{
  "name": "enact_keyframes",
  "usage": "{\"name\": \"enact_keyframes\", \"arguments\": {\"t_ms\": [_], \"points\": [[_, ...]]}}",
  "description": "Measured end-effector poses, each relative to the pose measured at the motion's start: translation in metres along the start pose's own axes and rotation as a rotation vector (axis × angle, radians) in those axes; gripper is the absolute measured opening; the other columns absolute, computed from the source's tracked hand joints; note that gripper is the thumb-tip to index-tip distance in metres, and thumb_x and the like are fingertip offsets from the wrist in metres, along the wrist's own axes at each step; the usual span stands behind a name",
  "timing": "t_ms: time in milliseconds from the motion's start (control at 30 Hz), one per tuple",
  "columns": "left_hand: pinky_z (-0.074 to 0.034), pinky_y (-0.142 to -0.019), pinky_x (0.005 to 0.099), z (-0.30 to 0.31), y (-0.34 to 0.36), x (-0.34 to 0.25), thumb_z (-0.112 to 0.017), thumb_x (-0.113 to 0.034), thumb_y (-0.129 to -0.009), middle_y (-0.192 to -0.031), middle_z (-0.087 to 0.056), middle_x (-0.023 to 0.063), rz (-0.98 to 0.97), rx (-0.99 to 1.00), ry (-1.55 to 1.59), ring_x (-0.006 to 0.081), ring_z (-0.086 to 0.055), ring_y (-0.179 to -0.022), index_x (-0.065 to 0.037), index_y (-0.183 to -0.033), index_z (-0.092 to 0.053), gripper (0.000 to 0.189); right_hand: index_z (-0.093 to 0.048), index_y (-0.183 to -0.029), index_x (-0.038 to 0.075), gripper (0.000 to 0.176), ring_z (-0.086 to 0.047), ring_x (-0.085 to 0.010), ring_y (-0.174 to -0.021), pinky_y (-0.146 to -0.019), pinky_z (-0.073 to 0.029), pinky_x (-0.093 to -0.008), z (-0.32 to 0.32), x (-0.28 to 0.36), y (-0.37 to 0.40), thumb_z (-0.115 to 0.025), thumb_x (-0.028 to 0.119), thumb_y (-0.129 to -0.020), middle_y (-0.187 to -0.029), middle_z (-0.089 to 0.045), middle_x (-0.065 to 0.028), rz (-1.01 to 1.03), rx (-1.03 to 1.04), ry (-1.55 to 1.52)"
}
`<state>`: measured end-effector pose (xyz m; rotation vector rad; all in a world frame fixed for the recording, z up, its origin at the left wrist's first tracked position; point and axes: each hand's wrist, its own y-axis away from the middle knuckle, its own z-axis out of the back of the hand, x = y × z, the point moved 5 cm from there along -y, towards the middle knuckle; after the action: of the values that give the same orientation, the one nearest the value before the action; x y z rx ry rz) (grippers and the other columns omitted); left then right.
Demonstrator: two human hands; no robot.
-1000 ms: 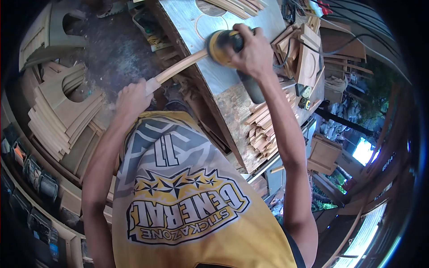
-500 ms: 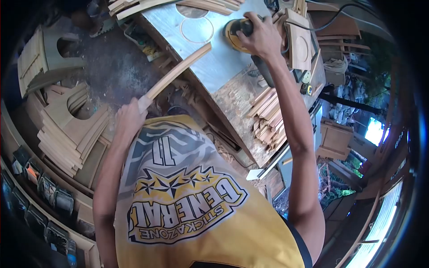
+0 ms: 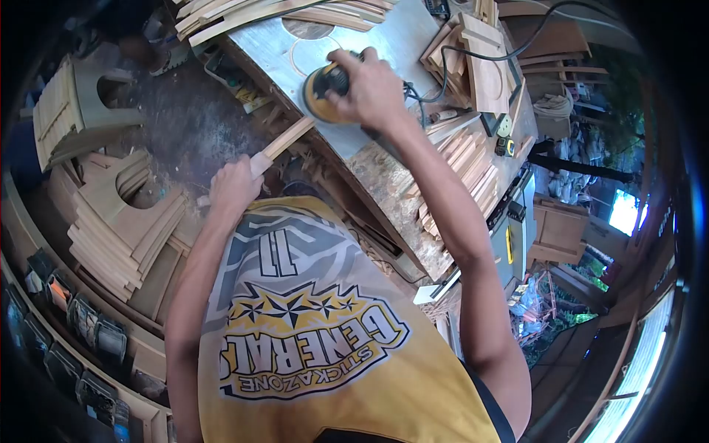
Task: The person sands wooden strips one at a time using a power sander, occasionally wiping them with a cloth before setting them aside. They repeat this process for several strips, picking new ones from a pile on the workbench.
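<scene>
My left hand (image 3: 233,184) is closed around a narrow wooden strip (image 3: 291,137), with something pale wrapped near the thumb. The strip slants up to the workbench edge, where its far end runs to the sander. My right hand (image 3: 371,90) grips a yellow and black orbital sander (image 3: 316,96) from above. The sander sits at the near edge of the bench's metal sheet (image 3: 395,44), right at the strip's end and overlapping it in this view.
Stacked wood strips (image 3: 473,173) lie on the bench's right part, and more strips (image 3: 281,13) at its far end. Beside wooden panels (image 3: 484,63), a black cable (image 3: 509,55) trails. Curved cut boards (image 3: 122,229) are piled at left. A tape measure (image 3: 505,146) rests near the right edge.
My right hand has brought the sander left and nearer, onto the strip's end. My left hand has shifted slightly to the right with the strip.
</scene>
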<state>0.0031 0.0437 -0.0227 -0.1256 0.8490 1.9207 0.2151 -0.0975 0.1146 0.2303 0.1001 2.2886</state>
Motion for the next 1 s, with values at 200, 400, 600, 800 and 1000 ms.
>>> {"name": "enact_keyframes", "arguments": {"t_ms": [200,400,600,800,1000], "points": [[-0.056,-0.086,0.0555,-0.008,0.010,0.006,-0.074,-0.026,-0.087,-0.099,-0.073,0.0283,0.008,0.018,0.009,0.0472,-0.071,-0.097,0.000,-0.111,-0.065,0.036,-0.062,-0.132,0.025,0.055,-0.067,-0.0410,-0.094,-0.077,-0.059,-0.0502,-0.006,-0.004,0.022,-0.079,0.035,-0.081,-0.110,-0.058,-0.0243,0.037,0.014,0.032],[-0.055,-0.086,0.0557,-0.015,0.013,0.001,-0.072,-0.027,-0.089,-0.097,-0.073,0.0275,0.021,0.011,0.024,0.0467,-0.071,-0.095,0.000,-0.112,-0.061,0.037,-0.062,-0.132,0.024,0.056,-0.069,-0.0386,-0.096,-0.084,-0.059,-0.0490,0.007,-0.069,0.009,-0.079,0.041,-0.082,-0.110,-0.060,-0.0202,-0.137,-0.072,0.129],[-0.055,-0.082,0.0585,-0.021,0.000,-0.015,-0.071,-0.028,-0.090,-0.093,-0.072,0.0278,-0.016,-0.036,-0.009,0.0479,-0.071,-0.092,-0.001,-0.114,-0.058,0.038,-0.060,-0.132,0.025,0.061,-0.063,-0.0476,-0.093,-0.073,-0.057,-0.0536,-0.012,0.007,0.059,-0.082,0.023,-0.075,-0.114,-0.054,-0.0296,-0.009,-0.053,-0.066],[-0.054,-0.078,0.0598,-0.029,0.008,-0.026,-0.073,-0.025,-0.089,-0.089,-0.072,0.0272,0.056,-0.011,0.005,0.0482,-0.071,-0.087,-0.002,-0.112,-0.056,0.037,-0.061,-0.127,0.023,0.051,-0.063,-0.0431,-0.092,-0.074,-0.057,-0.0501,-0.010,0.000,0.055,-0.081,0.028,-0.080,-0.107,-0.054,-0.0246,-0.312,-0.123,-0.159],[-0.055,-0.076,0.0592,-0.023,0.002,-0.026,-0.073,-0.025,-0.090,-0.087,-0.072,0.0261,0.039,-0.033,-0.031,0.0474,-0.071,-0.084,-0.003,-0.111,-0.054,0.037,-0.061,-0.129,0.022,0.052,-0.066,-0.0456,-0.094,-0.078,-0.057,-0.0511,0.000,-0.046,0.034,-0.078,0.031,-0.081,-0.108,-0.056,-0.0225,-0.430,-0.168,-0.101]]}}
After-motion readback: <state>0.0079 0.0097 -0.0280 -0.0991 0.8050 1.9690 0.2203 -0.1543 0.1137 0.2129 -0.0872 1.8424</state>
